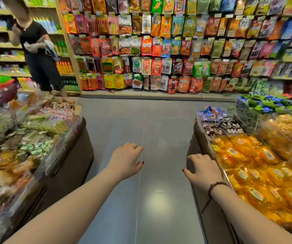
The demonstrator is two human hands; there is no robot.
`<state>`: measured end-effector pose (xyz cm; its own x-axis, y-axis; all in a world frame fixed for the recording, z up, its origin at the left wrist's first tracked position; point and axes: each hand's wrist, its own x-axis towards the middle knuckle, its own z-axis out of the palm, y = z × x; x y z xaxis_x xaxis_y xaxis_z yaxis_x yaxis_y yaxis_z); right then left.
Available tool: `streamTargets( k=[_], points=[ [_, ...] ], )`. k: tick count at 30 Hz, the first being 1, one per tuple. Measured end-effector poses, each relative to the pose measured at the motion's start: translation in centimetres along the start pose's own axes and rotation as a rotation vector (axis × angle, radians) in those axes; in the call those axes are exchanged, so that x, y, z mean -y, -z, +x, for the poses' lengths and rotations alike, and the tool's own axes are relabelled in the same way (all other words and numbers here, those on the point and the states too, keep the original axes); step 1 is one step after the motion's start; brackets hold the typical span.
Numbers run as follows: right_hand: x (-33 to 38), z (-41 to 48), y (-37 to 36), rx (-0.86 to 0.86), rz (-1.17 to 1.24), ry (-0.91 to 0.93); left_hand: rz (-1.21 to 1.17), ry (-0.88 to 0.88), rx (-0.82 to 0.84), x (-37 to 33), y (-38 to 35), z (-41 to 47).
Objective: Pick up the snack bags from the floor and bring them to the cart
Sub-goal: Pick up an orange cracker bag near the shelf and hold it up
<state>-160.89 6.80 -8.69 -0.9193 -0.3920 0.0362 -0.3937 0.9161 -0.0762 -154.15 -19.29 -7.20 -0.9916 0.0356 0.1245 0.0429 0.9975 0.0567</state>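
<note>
Both my arms reach forward over a grey tiled aisle floor (159,124). My left hand (125,160), a ring on one finger, hangs palm down with the fingers loosely apart and holds nothing. My right hand (201,170), with a bead bracelet at the wrist, is also empty and spread, close to the edge of the right display bin (198,138). No snack bags lie on the visible floor, and no cart is in view.
A low bin of mixed sweets (67,138) flanks the aisle on the left; the right one holds orange packets (247,155). A wall of hanging snack bags (159,46) closes the far end. A person in black (36,50) stands at the back left by shelves.
</note>
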Motion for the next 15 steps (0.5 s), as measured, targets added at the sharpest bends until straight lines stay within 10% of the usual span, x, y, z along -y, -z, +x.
streamTargets(
  k=[15],
  points=[
    [-0.8, 32.1, -1.3, 0.007, -0.028, -0.062, -0.042, -0.047, 0.004, 13.4, -2.7, 30.0]
  ],
)
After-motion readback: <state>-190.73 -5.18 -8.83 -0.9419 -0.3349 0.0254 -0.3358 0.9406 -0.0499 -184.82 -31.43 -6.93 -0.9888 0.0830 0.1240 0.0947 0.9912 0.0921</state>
